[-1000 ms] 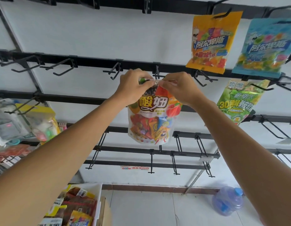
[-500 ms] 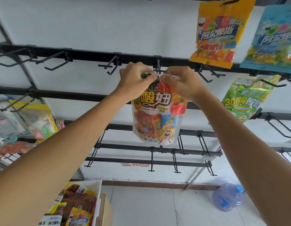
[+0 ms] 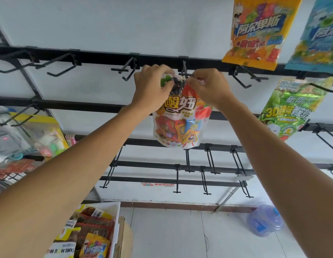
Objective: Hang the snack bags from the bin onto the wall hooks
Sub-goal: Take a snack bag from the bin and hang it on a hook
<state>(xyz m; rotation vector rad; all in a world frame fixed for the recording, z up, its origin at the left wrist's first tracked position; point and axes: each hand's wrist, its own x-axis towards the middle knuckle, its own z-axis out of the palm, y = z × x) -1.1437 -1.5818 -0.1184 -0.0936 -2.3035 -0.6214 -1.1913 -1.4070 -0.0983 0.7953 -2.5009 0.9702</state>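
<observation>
Both hands are raised to the wall rack. The left hand [image 3: 152, 88] pinches the top left corner of a colourful snack bag [image 3: 177, 125], with its fingers curled over the upper edge. The right hand [image 3: 208, 88] pinches the top right corner in the same way. Between them, the top of the bag sits right at the tip of a black hook [image 3: 184, 72] on the uppermost rail [image 3: 98, 57] in view. The fingers cover the spot, so it is not possible to tell if the bag's hole is over the hook.

At the far left, a clear packet with a yellow top [image 3: 44, 135] hangs from a lower hook, with other packets crowded beside it. At the bottom left, a white bin [image 3: 116, 211] holds more snack bags [image 3: 94, 226]. A brown cardboard box [image 3: 126, 237] stands just beside the bin's right wall.

In the middle, the held bag hangs down in front of the white wall, and its body covers part of the lower rails.

To the right of the right hand, an orange-yellow bag [image 3: 255, 34] hangs from higher up, with its bottom edge overlapping the rail. Below it, a green bag [image 3: 288, 110] hangs tilted from a hook. A bluish water bottle [image 3: 264, 220] stands on the floor near the wall. At the far right, a blue bag [image 3: 318, 38] is cut off by the frame edge.
</observation>
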